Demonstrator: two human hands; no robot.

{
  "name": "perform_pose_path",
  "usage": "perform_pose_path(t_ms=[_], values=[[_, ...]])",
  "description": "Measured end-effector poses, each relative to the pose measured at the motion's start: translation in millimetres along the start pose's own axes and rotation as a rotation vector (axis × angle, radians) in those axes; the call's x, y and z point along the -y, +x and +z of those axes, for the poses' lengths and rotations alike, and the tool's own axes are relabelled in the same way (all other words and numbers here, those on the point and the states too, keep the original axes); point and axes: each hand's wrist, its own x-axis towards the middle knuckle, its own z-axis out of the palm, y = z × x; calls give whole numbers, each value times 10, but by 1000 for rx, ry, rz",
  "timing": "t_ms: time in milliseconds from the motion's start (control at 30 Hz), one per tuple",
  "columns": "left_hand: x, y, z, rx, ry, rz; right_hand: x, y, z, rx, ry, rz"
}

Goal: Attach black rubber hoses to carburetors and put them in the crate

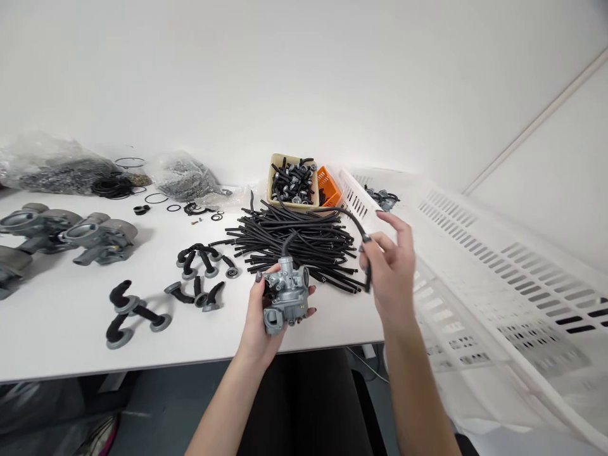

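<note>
Clasping a grey metal carburetor in the left hand, right over the near edge of the white table, with a short black elbow rising from its far end! And on the right, pinching a thin black hose between thumb and fingers of the right hand, letting one end dangle below the grip and the rest arc left above a pile of loose black tubes. Look just beyond: see a cream bin full of elbows, tucked beside an orange basket. Swing left: spot metal-ringed elbow pieces scattered on the tabletop, then more carburetors farther left. Glance right: find a large white slatted crate close beside the table.
</note>
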Motion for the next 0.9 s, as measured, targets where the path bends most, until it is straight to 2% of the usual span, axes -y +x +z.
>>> perform_pose_path(t_ms=[100,233,300,400,467,633,767,900], values=[[69,34,-4,-5,35,112,210,-326,-308,98,58,22],[149,69,-28,-42,190,300,373,-631,-637,100,95,149],[168,76,-40,-67,279,353,390,-676,-736,216,183,180],[177,83,-57,-59,325,363,338,-665,-814,399,269,166],[179,88,-66,-61,354,373,287,-653,-829,403,228,112],[174,96,-47,-73,373,358,249,-644,-761,296,-76,-15],[164,98,-16,-57,355,346,160,-555,-593,268,-227,-62],[174,102,-17,-65,343,354,-119,-456,-340,169,-362,-21]])
